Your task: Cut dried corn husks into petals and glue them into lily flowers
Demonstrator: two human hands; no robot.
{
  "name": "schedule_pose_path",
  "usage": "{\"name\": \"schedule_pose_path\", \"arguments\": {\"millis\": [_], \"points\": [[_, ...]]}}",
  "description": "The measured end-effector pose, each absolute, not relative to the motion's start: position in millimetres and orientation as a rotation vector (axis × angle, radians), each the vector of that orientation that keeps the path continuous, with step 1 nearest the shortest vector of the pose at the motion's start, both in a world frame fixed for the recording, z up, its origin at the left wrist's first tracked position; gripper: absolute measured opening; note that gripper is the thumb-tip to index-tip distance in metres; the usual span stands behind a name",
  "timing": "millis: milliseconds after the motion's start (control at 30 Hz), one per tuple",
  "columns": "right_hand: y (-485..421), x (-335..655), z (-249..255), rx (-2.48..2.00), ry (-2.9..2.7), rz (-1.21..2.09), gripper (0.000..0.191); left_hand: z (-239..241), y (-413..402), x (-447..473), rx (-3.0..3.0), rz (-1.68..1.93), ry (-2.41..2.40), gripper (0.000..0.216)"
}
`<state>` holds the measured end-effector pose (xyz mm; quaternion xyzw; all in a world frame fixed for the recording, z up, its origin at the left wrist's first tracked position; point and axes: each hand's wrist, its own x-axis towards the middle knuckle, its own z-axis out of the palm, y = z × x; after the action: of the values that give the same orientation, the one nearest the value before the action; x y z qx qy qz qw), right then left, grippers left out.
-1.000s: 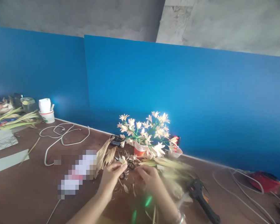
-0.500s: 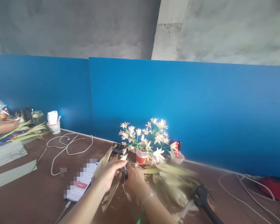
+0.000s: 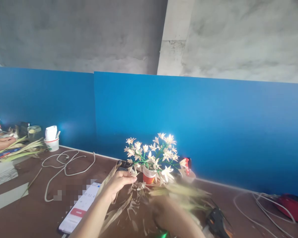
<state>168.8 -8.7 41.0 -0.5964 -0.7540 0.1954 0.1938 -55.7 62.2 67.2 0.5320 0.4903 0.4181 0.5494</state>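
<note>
My left hand [image 3: 118, 185] reaches to the right with its fingers pinched together on a small pale flower [image 3: 134, 172], just left of a red paper cup [image 3: 148, 176]. The cup holds a bunch of cream straw flowers [image 3: 152, 152] on green stems. My right hand [image 3: 165, 211] is lower down and smeared by motion, so its fingers do not show. It hovers over a heap of dried leaves and strips [image 3: 186, 193] on the brown table [image 3: 39, 211].
A phone [image 3: 79, 209] lies left of my left forearm. A black glue gun [image 3: 217, 223] rests at lower right, with white cables [image 3: 64, 165] and a red object [image 3: 291, 204] nearby. Another person's hand [image 3: 0, 142] works with green leaves at far left, by a white cup [image 3: 51, 143]. Blue panels [image 3: 201, 129] back the table.
The view has tilted upward. My right hand has dropped away from my left hand toward the lower edge and is now blurred. My left hand stays near the cup.
</note>
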Motion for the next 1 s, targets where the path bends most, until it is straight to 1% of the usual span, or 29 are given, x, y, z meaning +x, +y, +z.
{"name": "schedule_pose_path", "arguments": {"millis": [167,367,667,833,1000], "points": [[-13.1,172.2,49.6,-1.675,-2.061,0.576,0.034,59.9,58.2,-50.3,1.281,0.955,1.210,0.023],[-10.1,161.3,59.3,-1.693,-2.118,0.667,0.034,61.5,54.6,-45.3,1.321,0.805,1.269,0.025],[-7.7,162.2,46.5,-1.672,-2.167,0.565,0.032,58.8,55.0,-43.9,1.369,0.756,1.306,0.031],[-10.6,160.4,51.6,-1.665,-2.173,0.560,0.032,64.6,50.6,-42.0,1.372,0.730,1.348,0.028],[-13.8,160.6,55.1,-1.679,-2.195,0.522,0.029,67.2,48.1,-41.1,1.392,0.713,1.394,0.028]]}}
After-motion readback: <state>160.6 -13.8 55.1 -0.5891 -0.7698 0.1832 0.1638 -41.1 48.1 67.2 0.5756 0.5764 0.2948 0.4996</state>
